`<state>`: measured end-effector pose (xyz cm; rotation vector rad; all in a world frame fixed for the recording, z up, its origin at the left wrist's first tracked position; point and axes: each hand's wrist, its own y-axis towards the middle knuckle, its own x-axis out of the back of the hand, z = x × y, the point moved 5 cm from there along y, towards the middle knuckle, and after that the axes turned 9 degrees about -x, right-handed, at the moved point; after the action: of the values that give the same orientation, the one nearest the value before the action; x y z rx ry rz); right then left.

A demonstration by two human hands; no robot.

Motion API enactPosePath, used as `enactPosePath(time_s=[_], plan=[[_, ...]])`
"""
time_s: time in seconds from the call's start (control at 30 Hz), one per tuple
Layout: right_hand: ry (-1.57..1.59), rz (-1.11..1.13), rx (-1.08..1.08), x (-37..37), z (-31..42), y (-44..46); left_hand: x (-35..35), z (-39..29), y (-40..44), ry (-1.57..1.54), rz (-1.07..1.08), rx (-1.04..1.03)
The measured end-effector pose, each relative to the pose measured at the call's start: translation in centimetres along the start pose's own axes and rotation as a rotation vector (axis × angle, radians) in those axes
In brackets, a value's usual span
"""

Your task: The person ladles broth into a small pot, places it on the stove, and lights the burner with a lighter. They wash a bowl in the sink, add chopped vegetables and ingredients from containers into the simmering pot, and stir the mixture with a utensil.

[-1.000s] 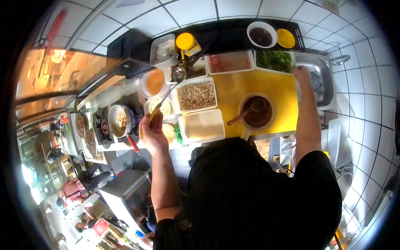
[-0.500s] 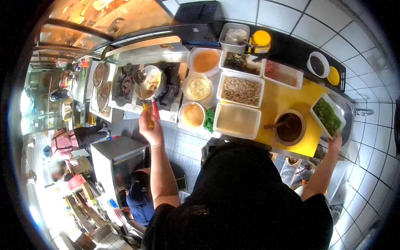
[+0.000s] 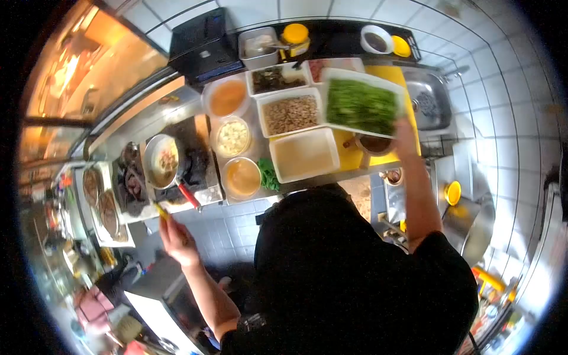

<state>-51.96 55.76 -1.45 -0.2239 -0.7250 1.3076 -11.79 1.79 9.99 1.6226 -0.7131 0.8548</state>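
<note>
My right hand (image 3: 405, 139) is closed on the near right corner of a white tub of chopped greens (image 3: 362, 106), held over the yellow board and partly hiding a pot of dark sauce (image 3: 374, 145). My left hand (image 3: 179, 239) is closed round the yellow handle of what looks like a ladle (image 3: 160, 210). Its metal end reaches toward the left side of a frying pan (image 3: 155, 180) on the stove. Pale and brownish pieces of food lie in the pan, whose red handle (image 3: 189, 196) points toward me, apart from my left hand.
White tubs of brown minced filling (image 3: 291, 114) and pale liquid (image 3: 305, 155) stand mid-counter. Round bowls (image 3: 242, 177) line up beside the stove. A sink (image 3: 429, 100) is at the right end. Other people work in the lower left background.
My right hand has brought the tub of greens from beside the sink leftward over the board. My left hand has come away from the pan's red handle. The view has turned.
</note>
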Motion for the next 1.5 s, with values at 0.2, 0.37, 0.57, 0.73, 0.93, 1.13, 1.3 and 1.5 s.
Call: enactPosePath(time_s=[0.2,0.37,0.57,0.73,0.93,1.13,1.3,1.5], plan=[[0.228,0.496,0.169,-18.9,3.3,-13.4,6.5,-5.7,1.8,-0.423,-0.226,-0.139],[0.085,0.609,0.439,-26.9,3.9,-17.4,6.1,-10.8,6.7,-0.424,0.14,-0.425],[0.134,0.609,0.538,-29.6,3.3,-16.7,4.5,-11.4,6.6,-0.291,0.34,-0.519],[0.017,0.54,0.508,-29.0,4.1,-16.8,3.3,-11.9,6.7,-0.301,0.409,-0.549],[0.027,0.521,0.656,-27.8,5.4,-16.6,1.9,-13.3,7.5,-0.554,0.322,-0.199],[-0.057,0.433,0.692,-26.7,6.4,-17.0,0.5,-14.6,9.6,-0.66,0.126,0.032],[-0.052,0.389,0.767,-27.4,5.3,-15.3,0.2,-14.7,10.7,-0.815,0.093,0.148],[-0.095,0.467,0.706,-27.2,5.7,-15.4,-2.5,-10.9,8.7,-1.321,-0.143,0.783]])
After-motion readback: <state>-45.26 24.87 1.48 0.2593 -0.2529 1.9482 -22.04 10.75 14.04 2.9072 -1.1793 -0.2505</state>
